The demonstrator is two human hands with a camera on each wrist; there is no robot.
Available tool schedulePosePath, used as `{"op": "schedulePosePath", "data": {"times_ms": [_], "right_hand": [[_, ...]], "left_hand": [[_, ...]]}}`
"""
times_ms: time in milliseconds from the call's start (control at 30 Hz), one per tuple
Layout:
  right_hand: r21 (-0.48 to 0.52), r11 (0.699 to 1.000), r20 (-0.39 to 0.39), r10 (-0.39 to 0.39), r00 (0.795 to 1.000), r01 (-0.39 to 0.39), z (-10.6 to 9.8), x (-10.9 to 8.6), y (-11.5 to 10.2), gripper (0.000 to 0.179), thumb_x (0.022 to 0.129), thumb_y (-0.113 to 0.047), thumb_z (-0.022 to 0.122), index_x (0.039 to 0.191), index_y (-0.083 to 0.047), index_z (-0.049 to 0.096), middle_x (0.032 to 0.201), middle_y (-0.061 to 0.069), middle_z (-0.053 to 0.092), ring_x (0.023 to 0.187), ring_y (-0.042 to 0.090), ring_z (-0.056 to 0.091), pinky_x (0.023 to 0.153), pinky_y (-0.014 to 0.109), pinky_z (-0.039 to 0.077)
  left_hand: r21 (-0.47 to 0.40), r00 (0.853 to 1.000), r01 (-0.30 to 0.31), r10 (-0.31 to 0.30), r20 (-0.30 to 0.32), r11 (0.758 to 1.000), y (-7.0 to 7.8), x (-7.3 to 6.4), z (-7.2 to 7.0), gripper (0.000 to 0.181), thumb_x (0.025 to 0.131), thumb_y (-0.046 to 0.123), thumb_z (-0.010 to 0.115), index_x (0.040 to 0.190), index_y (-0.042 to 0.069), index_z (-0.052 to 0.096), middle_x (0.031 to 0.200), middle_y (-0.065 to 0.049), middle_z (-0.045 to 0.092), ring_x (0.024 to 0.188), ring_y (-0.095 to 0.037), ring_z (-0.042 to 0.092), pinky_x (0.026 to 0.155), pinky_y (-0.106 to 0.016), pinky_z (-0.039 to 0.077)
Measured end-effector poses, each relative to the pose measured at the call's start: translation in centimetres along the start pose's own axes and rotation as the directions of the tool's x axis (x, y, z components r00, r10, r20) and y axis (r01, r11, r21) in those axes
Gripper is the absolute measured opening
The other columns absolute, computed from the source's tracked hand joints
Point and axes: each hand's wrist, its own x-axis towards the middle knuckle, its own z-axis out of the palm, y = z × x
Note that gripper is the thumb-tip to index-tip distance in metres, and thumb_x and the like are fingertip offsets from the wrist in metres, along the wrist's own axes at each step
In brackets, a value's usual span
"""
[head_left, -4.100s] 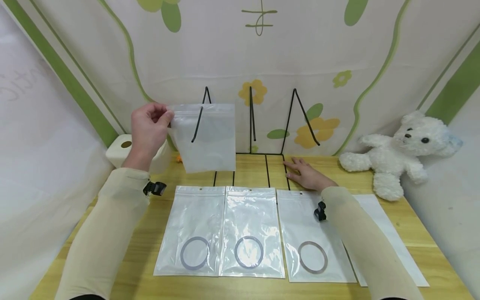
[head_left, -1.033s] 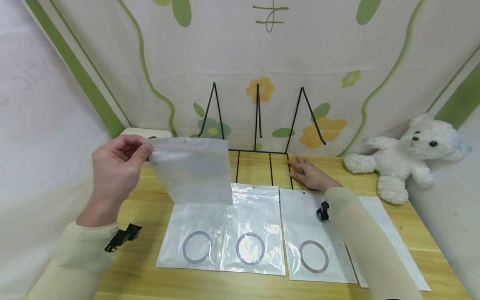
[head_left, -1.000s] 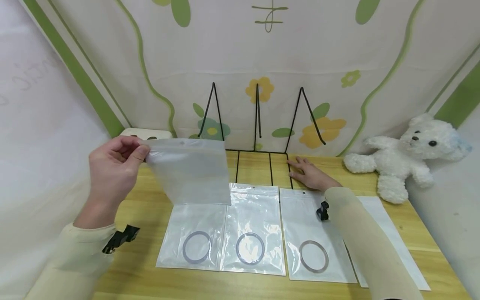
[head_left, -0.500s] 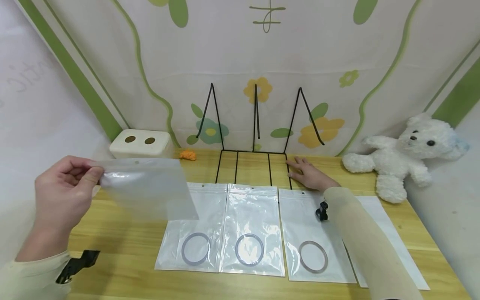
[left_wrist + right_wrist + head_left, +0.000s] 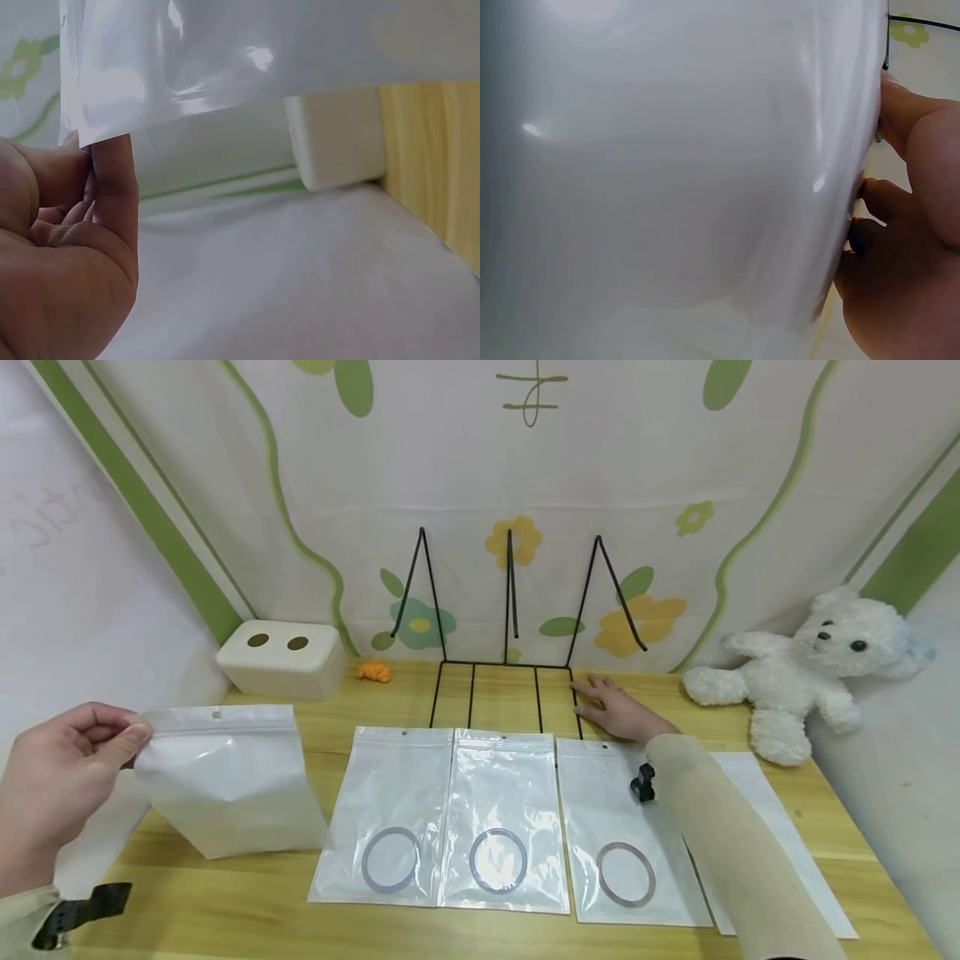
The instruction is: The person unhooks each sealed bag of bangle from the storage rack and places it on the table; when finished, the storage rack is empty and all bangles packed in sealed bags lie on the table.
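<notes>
At the table's left side my left hand [image 5: 60, 789] pinches a white zip-lock bag [image 5: 232, 789] by its upper left corner. The bag hangs upright, its lower edge close over the wood. In the left wrist view, thumb and fingers of the left hand [image 5: 82, 255] meet at the corner of the bag [image 5: 225, 52]. My right hand [image 5: 622, 710] rests with fingers spread on the right side of a black wire rack [image 5: 480, 663] with three upright hooks. In the right wrist view, a bag [image 5: 667, 187] fills most of the picture beside the right hand [image 5: 907, 232].
Zip-lock bags [image 5: 408, 785] with round ring marks lie in a row in front of the rack; the rightmost white one [image 5: 787, 843] is partly under the right sleeve. A cream box [image 5: 285, 664] and a small orange item [image 5: 374, 672] stand back left, a white teddy bear [image 5: 783, 681] right.
My left hand has carried the bag from the rack's left hook leftward and down toward the table, uncovering the hook, box and orange item. The right hand stays at the rack.
</notes>
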Motion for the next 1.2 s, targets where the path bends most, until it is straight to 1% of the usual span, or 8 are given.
{"op": "schedulePosePath", "data": {"times_ms": [100,167,367,533,600,667,1033,1200], "right_hand": [[0.001,1.000,0.003,0.005,1.000,-0.005,0.0,0.0,0.0,0.066,0.115,-0.044,0.050,0.173,-0.020,0.029,0.181,0.025,0.002,0.165,0.054,-0.006,0.127,0.079,0.001],[0.000,1.000,0.004,0.007,1.000,-0.007,0.0,0.0,0.1,0.066,0.115,-0.045,0.049,0.173,-0.020,0.029,0.181,0.025,0.002,0.165,0.054,-0.006,0.127,0.079,0.001],[0.000,1.000,0.007,0.011,1.000,-0.011,0.0,0.0,0.2,0.066,0.116,-0.043,0.049,0.173,-0.020,0.028,0.181,0.024,0.001,0.166,0.053,-0.007,0.127,0.079,0.001],[0.006,1.000,0.008,0.005,1.000,-0.005,-0.1,0.0,0.1,0.066,0.115,-0.043,0.050,0.173,-0.020,0.028,0.181,0.024,0.001,0.166,0.054,-0.007,0.127,0.080,0.001],[0.008,1.000,0.007,0.003,1.000,-0.003,-0.1,0.0,0.1,0.067,0.115,-0.044,0.050,0.173,-0.020,0.028,0.181,0.025,0.001,0.166,0.054,-0.007,0.127,0.080,0.001],[0.010,1.000,0.006,0.003,1.000,-0.003,0.0,0.0,0.0,0.067,0.115,-0.044,0.050,0.173,-0.019,0.028,0.181,0.025,0.001,0.165,0.055,-0.007,0.126,0.080,0.001],[0.006,1.000,0.007,0.009,1.000,-0.009,-0.1,0.0,0.0,0.066,0.115,-0.044,0.050,0.173,-0.020,0.028,0.181,0.024,0.001,0.166,0.053,-0.007,0.128,0.078,0.000],[0.003,1.000,0.007,0.014,1.000,-0.014,-0.1,0.0,0.0,0.065,0.115,-0.043,0.050,0.173,-0.022,0.029,0.182,0.022,0.001,0.166,0.052,-0.007,0.128,0.078,0.001]], "left_hand": [[0.135,0.998,0.023,-0.030,0.052,0.991,-1.1,1.2,-0.2,0.025,0.113,0.017,0.057,0.117,-0.006,0.063,0.076,0.038,0.054,0.067,0.013,0.054,0.055,-0.017,0.048],[0.173,0.996,0.036,-0.051,0.080,0.984,-1.6,2.1,-0.2,0.032,0.113,0.020,0.055,0.124,-0.010,0.061,0.076,0.039,0.052,0.067,0.013,0.054,0.055,-0.018,0.049],[0.144,0.981,0.051,-0.076,0.178,0.988,-2.3,4.7,0.9,0.035,0.113,0.018,0.053,0.127,-0.014,0.057,0.077,0.029,0.058,0.068,0.009,0.059,0.059,-0.022,0.051],[0.153,0.959,0.017,-0.059,0.276,0.988,-3.3,6.3,2.9,0.034,0.113,0.014,0.054,0.127,-0.017,0.056,0.088,-0.002,0.072,0.070,0.003,0.061,0.060,-0.023,0.053],[0.176,0.951,0.005,-0.059,0.305,0.984,-3.7,6.7,3.8,0.034,0.113,0.015,0.054,0.126,-0.016,0.057,0.097,-0.017,0.072,0.072,0.001,0.060,0.061,-0.024,0.054],[0.187,0.946,-0.013,-0.049,0.321,0.982,-4.1,7.1,4.8,0.033,0.112,0.014,0.055,0.124,-0.017,0.058,0.101,-0.024,0.070,0.074,-0.003,0.058,0.060,-0.025,0.053],[0.219,0.907,-0.032,-0.064,0.417,0.975,-5.7,8.4,8.4,0.031,0.108,0.010,0.060,0.119,-0.019,0.060,0.103,-0.030,0.068,0.088,-0.033,0.063,0.065,-0.029,0.052],[0.239,0.893,0.044,-0.146,0.426,0.970,-6.7,8.7,9.5,0.033,0.108,0.010,0.062,0.122,-0.019,0.058,0.107,-0.032,0.065,0.093,-0.036,0.062,0.069,-0.029,0.054]]}}
